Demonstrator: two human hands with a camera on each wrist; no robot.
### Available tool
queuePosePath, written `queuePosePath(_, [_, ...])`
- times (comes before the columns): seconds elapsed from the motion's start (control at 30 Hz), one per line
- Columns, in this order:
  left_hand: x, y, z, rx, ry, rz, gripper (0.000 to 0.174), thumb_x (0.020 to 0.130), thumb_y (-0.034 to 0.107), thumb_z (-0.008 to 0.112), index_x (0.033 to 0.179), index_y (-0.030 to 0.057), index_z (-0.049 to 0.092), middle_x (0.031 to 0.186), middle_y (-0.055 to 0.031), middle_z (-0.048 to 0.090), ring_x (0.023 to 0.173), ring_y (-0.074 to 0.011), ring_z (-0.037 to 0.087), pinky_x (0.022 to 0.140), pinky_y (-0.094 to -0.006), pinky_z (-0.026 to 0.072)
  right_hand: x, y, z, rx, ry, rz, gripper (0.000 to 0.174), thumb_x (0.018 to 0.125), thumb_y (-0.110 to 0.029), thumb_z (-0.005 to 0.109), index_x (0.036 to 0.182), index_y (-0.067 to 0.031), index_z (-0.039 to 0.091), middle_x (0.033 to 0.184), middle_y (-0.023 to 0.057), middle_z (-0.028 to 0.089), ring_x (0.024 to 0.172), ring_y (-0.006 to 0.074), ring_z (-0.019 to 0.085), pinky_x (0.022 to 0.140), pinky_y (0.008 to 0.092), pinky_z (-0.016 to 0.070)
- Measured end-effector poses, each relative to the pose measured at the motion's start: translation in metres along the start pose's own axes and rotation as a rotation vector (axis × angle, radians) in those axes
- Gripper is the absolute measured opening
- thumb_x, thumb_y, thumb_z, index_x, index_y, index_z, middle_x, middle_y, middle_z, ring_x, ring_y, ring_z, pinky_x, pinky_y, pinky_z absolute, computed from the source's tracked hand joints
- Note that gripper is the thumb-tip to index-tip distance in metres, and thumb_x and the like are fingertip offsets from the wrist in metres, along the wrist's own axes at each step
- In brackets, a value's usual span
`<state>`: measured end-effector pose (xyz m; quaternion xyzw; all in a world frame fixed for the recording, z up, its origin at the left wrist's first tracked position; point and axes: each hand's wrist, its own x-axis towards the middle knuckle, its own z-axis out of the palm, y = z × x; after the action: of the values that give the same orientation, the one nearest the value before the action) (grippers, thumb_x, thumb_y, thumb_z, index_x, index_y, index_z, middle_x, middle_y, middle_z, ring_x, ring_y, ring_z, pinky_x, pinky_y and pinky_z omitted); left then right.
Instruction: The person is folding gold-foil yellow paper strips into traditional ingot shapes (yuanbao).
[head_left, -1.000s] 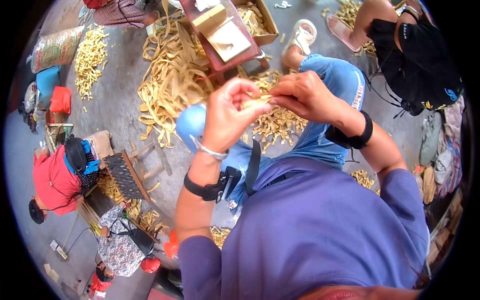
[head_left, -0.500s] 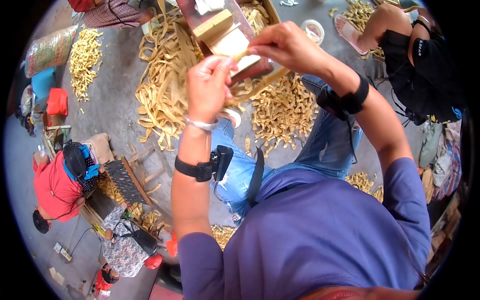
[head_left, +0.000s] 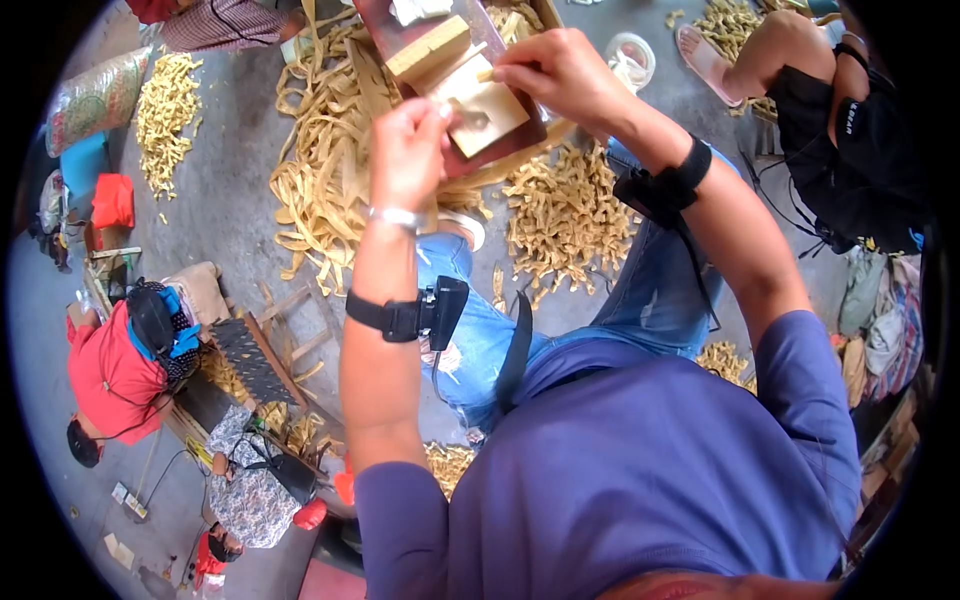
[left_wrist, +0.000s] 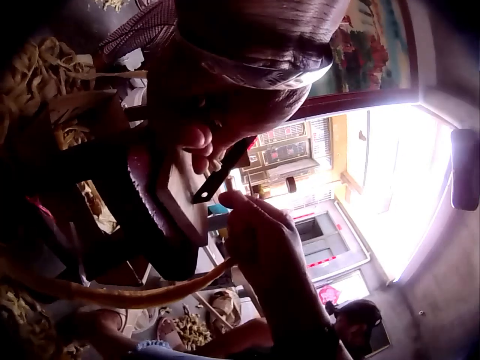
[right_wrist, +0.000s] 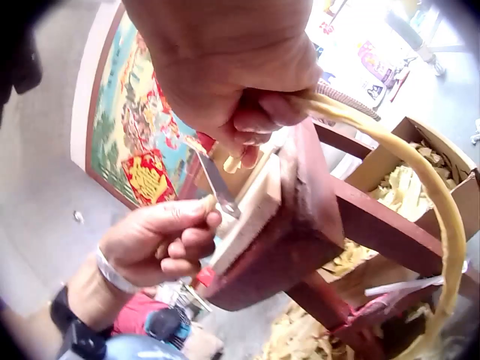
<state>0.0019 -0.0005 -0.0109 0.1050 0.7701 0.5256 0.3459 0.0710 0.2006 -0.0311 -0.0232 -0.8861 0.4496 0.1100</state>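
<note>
My right hand point(head_left: 565, 75) pinches a long, flexible yellow strip point(right_wrist: 420, 169) over the pale wooden board. A short end of it pokes out below the fingertips, while the rest loops away from the hand. Across the board, my left hand point(head_left: 405, 150) has thumb and forefinger together on a small pale-yellow piece point(right_wrist: 209, 202), mostly hidden by the fingers. Between the hands, a narrow metal blade point(right_wrist: 215, 178) with a hole near its end stands at the board point(head_left: 500, 105). The board lies on a dark red bench point(right_wrist: 311, 214), with a thick wooden block point(head_left: 430, 50) behind it.
Long yellow strips point(head_left: 320, 190) heap on the floor left of the bench, and short cut pieces point(head_left: 565, 225) pile up before it. An open cardboard box point(right_wrist: 394, 161) of strips stands beside the bench. Other people sit nearby, one in red point(head_left: 115, 370).
Both hands have moved from above the lap forward to the board. Half a second ago they were close together on the strip there; now they are apart, and the board's middle shows between them.
</note>
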Motion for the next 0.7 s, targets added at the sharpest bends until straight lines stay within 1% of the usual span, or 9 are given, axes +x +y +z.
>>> queuePosePath(0.07, [-0.013, 0.002, -0.001, -0.175, -0.163, -0.074, 0.026, 0.095, 0.020, 0.051, 0.092, -0.0029, 0.063, 0.071, -0.0043, 0.059, 0.050, -0.0075, 0.052, 0.044, -0.0203, 0.0443, -0.007, -0.007, -0.011, 0.399, 0.028, 0.260, 0.018, 0.090, -0.017, 0.059, 0.091, -0.0015, 0.068, 0.060, 0.0055, 0.062, 0.051, 0.0099, 0.057, 0.046, 0.0256, 0.0428])
queuePosePath(0.1, [-0.024, 0.003, 0.003, -0.268, -0.216, -0.115, 0.027, 0.096, 0.021, 0.049, 0.094, -0.0034, 0.062, 0.074, -0.0065, 0.061, 0.053, -0.0094, 0.055, 0.046, -0.0214, 0.0469, -0.010, -0.013, -0.017, 0.524, 0.048, 0.173, 0.021, 0.094, -0.019, 0.056, 0.095, 0.0000, 0.066, 0.063, 0.0009, 0.061, 0.051, 0.0021, 0.052, 0.041, 0.0204, 0.0379])
queuePosePath(0.2, [-0.044, -0.008, 0.015, -0.353, -0.436, -0.243, 0.039, 0.099, 0.026, 0.043, 0.113, -0.0067, 0.059, 0.097, -0.0175, 0.066, 0.079, -0.0191, 0.066, 0.071, -0.0287, 0.0545, -0.034, -0.035, -0.024, 0.942, 0.073, 0.167, 0.023, 0.093, -0.018, 0.058, 0.102, 0.0017, 0.064, 0.088, 0.0061, 0.067, 0.074, 0.0097, 0.063, 0.064, 0.0221, 0.0529])
queuePosePath(0.3, [-0.061, -0.034, 0.042, -0.086, -0.379, 0.017, 0.048, 0.097, 0.037, 0.047, 0.107, -0.0064, 0.064, 0.104, -0.0142, 0.067, 0.100, -0.0200, 0.061, 0.091, -0.0316, 0.0447, -0.064, -0.064, -0.035, 0.988, -0.016, 0.107, 0.025, 0.092, -0.015, 0.059, 0.109, 0.0028, 0.062, 0.100, 0.0107, 0.066, 0.089, 0.0130, 0.063, 0.079, 0.0283, 0.0541])
queuePosePath(0.33, [-0.068, -0.029, 0.050, -0.159, -0.383, -0.015, 0.050, 0.096, 0.040, 0.047, 0.108, -0.0047, 0.064, 0.100, -0.0148, 0.068, 0.095, -0.0219, 0.064, 0.087, -0.0333, 0.0488, -0.077, -0.079, -0.042, 1.018, -0.089, 0.111, 0.025, 0.093, -0.016, 0.057, 0.108, 0.0025, 0.063, 0.102, 0.0086, 0.064, 0.096, 0.0146, 0.060, 0.090, 0.0277, 0.0455])
queuePosePath(0.4, [-0.085, -0.012, 0.065, -0.674, -0.494, -0.088, 0.048, 0.096, 0.039, 0.046, 0.109, -0.0040, 0.062, 0.098, -0.0166, 0.068, 0.086, -0.0242, 0.066, 0.083, -0.0339, 0.0529, -0.098, -0.084, -0.039, 0.871, -0.102, -0.008, 0.020, 0.090, -0.011, 0.059, 0.104, 0.0015, 0.066, 0.102, 0.0097, 0.064, 0.093, 0.0154, 0.060, 0.087, 0.0273, 0.0474])
queuePosePath(0.53, [-0.115, 0.031, 0.084, -0.881, -0.320, -0.039, 0.029, 0.091, 0.013, 0.059, 0.113, -0.0054, 0.056, 0.093, -0.0101, 0.066, 0.073, -0.0147, 0.065, 0.066, -0.0205, 0.0522, -0.146, -0.118, -0.049, 0.842, -0.129, 0.035, 0.012, 0.087, -0.002, 0.062, 0.094, 0.0048, 0.067, 0.092, 0.0102, 0.064, 0.086, 0.0151, 0.062, 0.077, 0.0244, 0.0512])
queuePosePath(0.67, [-0.156, 0.078, 0.082, -0.277, -0.183, 0.312, 0.013, 0.085, 0.004, 0.063, 0.096, -0.0029, 0.066, 0.085, -0.0065, 0.068, 0.070, -0.0107, 0.063, 0.062, -0.0199, 0.0487, -0.170, -0.141, -0.073, 0.639, 0.312, -0.194, 0.014, 0.087, -0.007, 0.063, 0.098, 0.0022, 0.066, 0.090, 0.0064, 0.067, 0.082, 0.0105, 0.062, 0.072, 0.0233, 0.0503])
queuePosePath(0.7, [-0.165, 0.090, 0.079, -0.120, -0.192, 0.354, 0.010, 0.082, 0.007, 0.065, 0.083, -0.0020, 0.068, 0.072, -0.0067, 0.067, 0.066, -0.0083, 0.062, 0.059, -0.0230, 0.0479, -0.170, -0.150, -0.081, 0.539, 0.424, -0.211, 0.015, 0.090, -0.011, 0.060, 0.098, 0.0012, 0.064, 0.088, 0.0046, 0.067, 0.081, 0.0091, 0.061, 0.071, 0.0225, 0.0492])
